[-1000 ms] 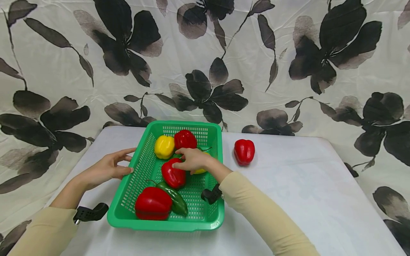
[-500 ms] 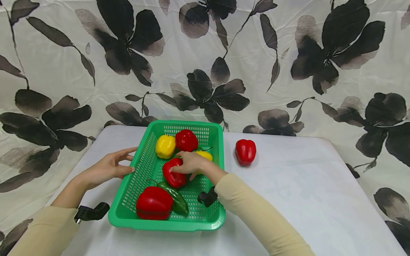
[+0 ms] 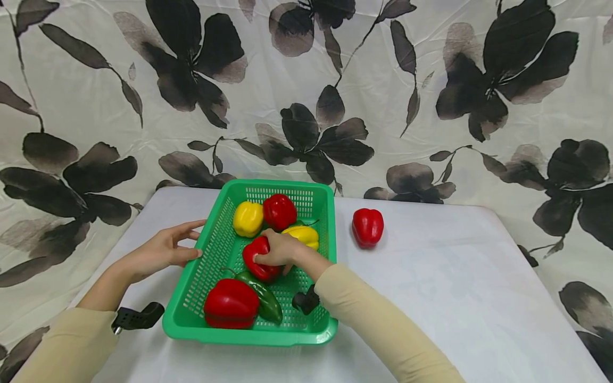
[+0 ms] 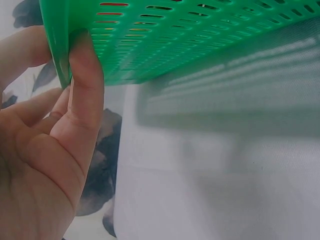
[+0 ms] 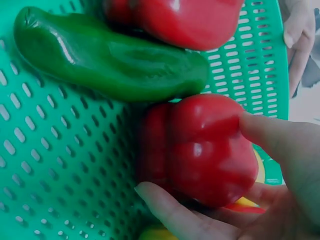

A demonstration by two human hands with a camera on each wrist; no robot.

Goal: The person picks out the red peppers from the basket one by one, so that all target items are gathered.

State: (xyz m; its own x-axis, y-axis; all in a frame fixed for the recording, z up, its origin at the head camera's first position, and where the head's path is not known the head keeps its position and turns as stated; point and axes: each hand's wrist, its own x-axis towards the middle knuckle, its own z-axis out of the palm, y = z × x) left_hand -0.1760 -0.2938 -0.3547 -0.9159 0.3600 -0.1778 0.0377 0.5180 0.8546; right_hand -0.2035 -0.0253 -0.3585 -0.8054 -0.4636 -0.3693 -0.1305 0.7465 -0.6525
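My right hand (image 3: 280, 249) grips a red bell pepper (image 3: 255, 260) in the middle of the green basket (image 3: 249, 336). In the right wrist view the thumb lies on one side of this red bell pepper (image 5: 210, 150) and the fingers curl round the other. A long green pepper (image 3: 261, 295) lies just in front of it, beside a larger red bell pepper (image 3: 231, 304). Behind are a yellow bell pepper (image 3: 248, 219), another red one (image 3: 280, 211) and a yellow pepper (image 3: 306, 235). At the left side, my left hand (image 3: 160, 250) pinches the basket's rim (image 4: 57, 45) between thumb and fingers.
A single red bell pepper (image 3: 367, 227) stands on the white table (image 3: 431, 282), to the right of the basket. A floral cloth (image 3: 306, 80) hangs behind the table. Dark wrist cameras (image 3: 139, 317) are strapped on both forearms.
My right hand has moved slightly left and toward me, its fingers closing round the middle red bell pepper. More of the yellow pepper behind now shows. The left hand stays at the rim.
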